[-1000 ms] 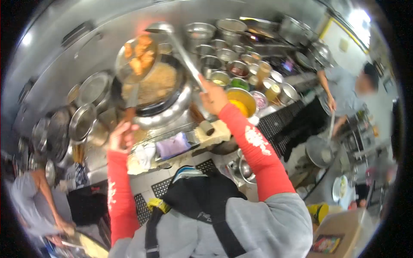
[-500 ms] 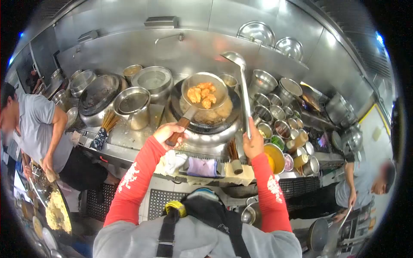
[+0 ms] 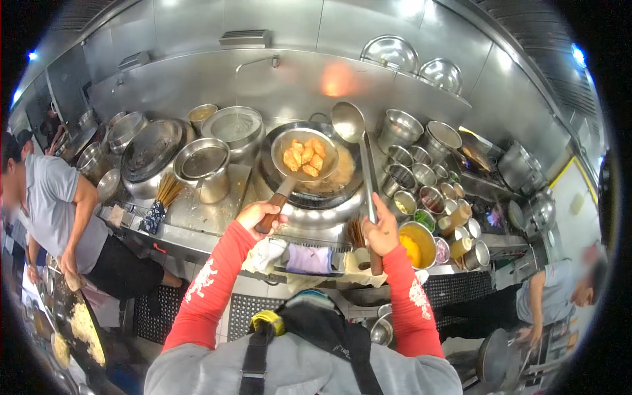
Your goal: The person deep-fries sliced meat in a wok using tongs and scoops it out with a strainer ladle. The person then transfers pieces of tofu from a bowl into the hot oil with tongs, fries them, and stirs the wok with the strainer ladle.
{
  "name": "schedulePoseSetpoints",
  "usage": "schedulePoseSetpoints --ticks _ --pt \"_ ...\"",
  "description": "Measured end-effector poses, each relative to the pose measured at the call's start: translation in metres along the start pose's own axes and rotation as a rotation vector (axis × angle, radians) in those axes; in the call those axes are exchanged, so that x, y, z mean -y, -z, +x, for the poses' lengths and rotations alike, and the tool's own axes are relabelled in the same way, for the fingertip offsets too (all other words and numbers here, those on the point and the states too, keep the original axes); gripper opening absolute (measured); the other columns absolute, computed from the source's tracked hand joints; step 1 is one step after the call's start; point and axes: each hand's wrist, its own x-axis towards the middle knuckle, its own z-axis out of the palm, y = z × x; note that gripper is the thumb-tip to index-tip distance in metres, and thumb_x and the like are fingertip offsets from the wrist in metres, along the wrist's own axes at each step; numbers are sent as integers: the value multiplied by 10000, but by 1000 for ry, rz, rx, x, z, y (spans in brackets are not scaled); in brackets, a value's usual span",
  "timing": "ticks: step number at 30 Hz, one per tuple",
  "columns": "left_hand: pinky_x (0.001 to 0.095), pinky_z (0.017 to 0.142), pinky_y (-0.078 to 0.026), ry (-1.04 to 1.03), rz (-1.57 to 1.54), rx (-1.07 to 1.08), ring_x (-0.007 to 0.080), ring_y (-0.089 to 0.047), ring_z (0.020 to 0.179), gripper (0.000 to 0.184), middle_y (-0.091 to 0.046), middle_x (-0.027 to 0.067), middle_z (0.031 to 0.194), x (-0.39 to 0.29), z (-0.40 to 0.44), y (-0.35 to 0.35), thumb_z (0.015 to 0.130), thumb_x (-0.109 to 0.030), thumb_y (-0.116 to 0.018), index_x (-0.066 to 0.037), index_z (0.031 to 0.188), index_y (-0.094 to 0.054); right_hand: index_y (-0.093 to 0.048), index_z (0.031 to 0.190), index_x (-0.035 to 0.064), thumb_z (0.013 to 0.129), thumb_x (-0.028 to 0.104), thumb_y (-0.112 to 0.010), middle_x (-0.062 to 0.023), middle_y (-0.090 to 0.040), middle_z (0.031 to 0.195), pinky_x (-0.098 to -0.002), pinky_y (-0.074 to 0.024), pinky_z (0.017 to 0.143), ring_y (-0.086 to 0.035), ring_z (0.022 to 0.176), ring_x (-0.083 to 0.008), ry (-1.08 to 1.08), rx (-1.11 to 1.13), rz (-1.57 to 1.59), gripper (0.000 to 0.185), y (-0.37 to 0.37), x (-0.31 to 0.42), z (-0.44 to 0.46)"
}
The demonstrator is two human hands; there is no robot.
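My left hand (image 3: 261, 218) is wrapped round the wooden handle of a round strainer (image 3: 280, 142). In the strainer lie several orange-brown fried pieces (image 3: 304, 157), above a large wok (image 3: 342, 191) of bubbling, tan-coloured oil. My right hand (image 3: 382, 227) grips the long handle of a metal ladle (image 3: 347, 121). The ladle's bowl is raised at the wok's upper right edge, beside the strainer and apart from it.
Small pots and sauce containers (image 3: 432, 197) crowd the right side. A lidded wok (image 3: 155, 150) and a steel pot (image 3: 212, 187) stand left. Folded cloths (image 3: 309, 259) lie on the front edge. One co-worker (image 3: 59, 191) works at left, another (image 3: 556, 289) at right.
The view has steadied and swung left since the first frame. Since the second, the strainer has lowered slightly, and the ladle's bowl has moved left and down, closer to the strainer.
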Motion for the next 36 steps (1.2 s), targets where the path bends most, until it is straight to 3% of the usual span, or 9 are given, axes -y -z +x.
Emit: schedulePoseSetpoints --ticks 4,7,12,15,21,22,25,29,36 --pt "251 386 -436 -124 109 -10 128 -541 516 307 -643 121 830 -10 -17 -15 871 -134 -565 -98 1165 -483 -399 1396 2 811 43 -533 -242 -576 1209 -303 -428 920 -588 1066 -253 -56 42 -81 601 18 66 2" --pt "243 374 -441 -235 156 9 120 -540 482 361 -656 126 828 -3 -21 -23 892 -123 -529 -95 1244 -455 -401 1399 34 787 28 -516 -263 -614 1081 -339 -464 877 -632 972 -325 198 -29 -319 622 10 50 22" --pt "220 384 -449 -141 69 4 102 -527 505 320 -626 111 859 1 -5 -28 915 -118 -496 -64 1226 -441 -369 1422 80 769 47 -536 -279 -587 899 -413 -474 781 -591 860 -424 97 82 -303 674 -10 53 13" --pt "220 404 -445 -12 -9 -6 97 -522 524 310 -621 106 869 -2 2 -21 908 -131 -517 -67 1204 -451 -380 1407 61 766 59 -552 -249 -589 837 -448 -476 760 -584 803 -427 300 35 -321 663 -12 7 11" --pt "233 397 -436 -25 16 -2 99 -528 516 292 -620 97 839 -8 -2 -25 889 -134 -542 -91 1171 -478 -447 1357 9 786 43 -532 -252 -638 929 -365 -497 753 -646 817 -346 84 -20 -266 578 18 66 -6" --pt "234 394 -433 -62 57 -5 100 -528 511 286 -621 94 830 -17 -5 -31 890 -135 -541 -90 1167 -481 -440 1360 -5 793 41 -534 -220 -646 881 -339 -498 669 -637 690 -264 341 -140 -260 577 18 50 4" --pt "238 387 -423 -185 165 -57 107 -527 494 285 -625 88 800 -27 -16 -53 894 -138 -534 -91 1171 -482 -422 1376 -18 812 40 -544 -143 -622 779 -285 -454 522 -503 512 -99 150 -99 -155 580 26 82 12" --pt "264 381 -424 -272 120 -103 144 -526 466 317 -629 91 772 -2 -6 -67 879 -98 -540 -89 1189 -477 -339 1427 15 849 24 -531 -19 -549 678 -243 -403 451 -498 522 -91 -226 47 320 608 -9 86 18" --pt "298 405 -440 -96 8 -211 176 -529 514 218 -622 175 789 12 30 -28 827 -51 -563 -51 1028 -479 -450 1065 46 842 -25 -578 -132 -584 846 -214 -478 485 -548 575 -119 -706 495 1341 266 -63 27 65"
